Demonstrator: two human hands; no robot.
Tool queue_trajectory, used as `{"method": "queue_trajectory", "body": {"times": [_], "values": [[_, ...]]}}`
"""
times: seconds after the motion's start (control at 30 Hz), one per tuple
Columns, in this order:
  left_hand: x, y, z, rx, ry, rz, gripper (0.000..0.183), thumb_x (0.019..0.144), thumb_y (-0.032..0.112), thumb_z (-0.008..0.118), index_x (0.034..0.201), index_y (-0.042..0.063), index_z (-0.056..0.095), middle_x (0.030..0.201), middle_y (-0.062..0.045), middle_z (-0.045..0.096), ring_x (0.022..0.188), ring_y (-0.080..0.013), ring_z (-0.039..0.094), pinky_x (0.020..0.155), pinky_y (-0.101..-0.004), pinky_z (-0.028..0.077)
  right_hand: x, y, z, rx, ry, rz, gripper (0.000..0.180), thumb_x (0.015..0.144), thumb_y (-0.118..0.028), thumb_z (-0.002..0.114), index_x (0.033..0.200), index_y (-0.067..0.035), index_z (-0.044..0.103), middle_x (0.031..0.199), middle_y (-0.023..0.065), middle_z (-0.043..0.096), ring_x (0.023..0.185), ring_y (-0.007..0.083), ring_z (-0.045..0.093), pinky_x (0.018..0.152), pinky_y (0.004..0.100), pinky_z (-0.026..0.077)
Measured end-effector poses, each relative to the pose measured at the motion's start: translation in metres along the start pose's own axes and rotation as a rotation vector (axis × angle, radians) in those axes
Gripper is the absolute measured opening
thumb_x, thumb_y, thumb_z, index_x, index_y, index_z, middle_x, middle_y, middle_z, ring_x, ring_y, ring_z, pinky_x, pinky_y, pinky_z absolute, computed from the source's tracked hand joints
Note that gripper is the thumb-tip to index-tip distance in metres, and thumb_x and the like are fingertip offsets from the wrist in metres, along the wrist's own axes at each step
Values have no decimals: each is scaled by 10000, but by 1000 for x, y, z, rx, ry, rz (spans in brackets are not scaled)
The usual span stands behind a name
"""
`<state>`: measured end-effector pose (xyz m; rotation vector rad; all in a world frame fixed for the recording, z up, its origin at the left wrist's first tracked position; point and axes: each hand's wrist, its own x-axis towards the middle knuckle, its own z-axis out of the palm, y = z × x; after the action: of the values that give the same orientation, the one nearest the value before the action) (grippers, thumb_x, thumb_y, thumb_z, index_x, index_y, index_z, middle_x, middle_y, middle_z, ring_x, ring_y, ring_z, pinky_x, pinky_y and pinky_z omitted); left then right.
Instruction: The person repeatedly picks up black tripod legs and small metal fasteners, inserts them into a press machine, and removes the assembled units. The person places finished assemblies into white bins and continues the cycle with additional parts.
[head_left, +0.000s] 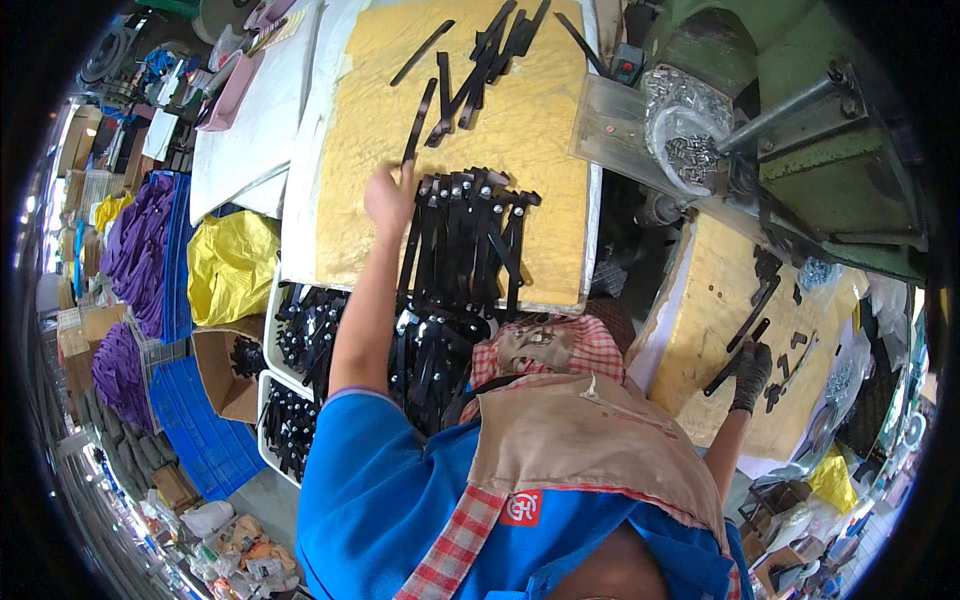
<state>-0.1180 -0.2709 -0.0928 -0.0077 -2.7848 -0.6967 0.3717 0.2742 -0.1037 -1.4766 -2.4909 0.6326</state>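
My bare left hand pinches the near end of a black metal strip over the yellow-covered table. Close to its right lies a bundle of black strips joined by shiny rivets, reaching over the front edge. Farther back, loose black strips are scattered. In a dark glove, my right hand grips another black strip low over the right-hand yellow work surface. Beyond that hand lie a second dark strip and small black metal parts.
A green machine stands at the right, a bag of small metal rivets beside its metal rod. White bins of riveted parts sit at my left, near a cardboard box and a blue crate.
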Motion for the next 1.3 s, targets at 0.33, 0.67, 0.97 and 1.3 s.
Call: {"method": "queue_trajectory", "body": {"times": [0.33, 0.67, 0.97, 1.3], "values": [[121, -37, 49, 220, -919, 87, 385, 762, 354, 712, 632, -5, 658, 536, -113, 594, 474, -208, 574, 478, -341, 451, 4, 15, -1, 233, 80, -60, 202, 972, -236, 575, 918, -41, 570, 724, 23, 583, 627, 113, 505, 574, 267, 430], [-3, 131, 8, -1620, -394, -427, 313, 946, 227, 620, 697, 155, 444, 568, 61, 376, 451, -65, 295, 409, -235, 216, -30, -166, -10, 931, 12, 85, 249, 988, -318, 549, 844, -115, 562, 572, -35, 479, 437, 55, 428, 396, 214, 335], [-139, 330, 29, -1840, -868, -537, 542, 936, 291, 657, 539, 183, 305, 489, 56, 287, 406, -94, 279, 400, -262, 198, -58, -244, -3, 811, -156, -159, 245, 970, -224, 581, 817, -35, 555, 589, 4, 501, 488, 87, 515, 473, 260, 392], [-172, 322, 40, -1644, -804, -1020, 404, 968, 371, 581, 674, 118, 468, 534, 44, 317, 425, -111, 327, 392, -255, 221, -44, -299, 8, 833, -210, -276, 226, 950, -241, 607, 916, -18, 592, 627, 56, 568, 505, 120, 564, 503, 280, 446]]}}
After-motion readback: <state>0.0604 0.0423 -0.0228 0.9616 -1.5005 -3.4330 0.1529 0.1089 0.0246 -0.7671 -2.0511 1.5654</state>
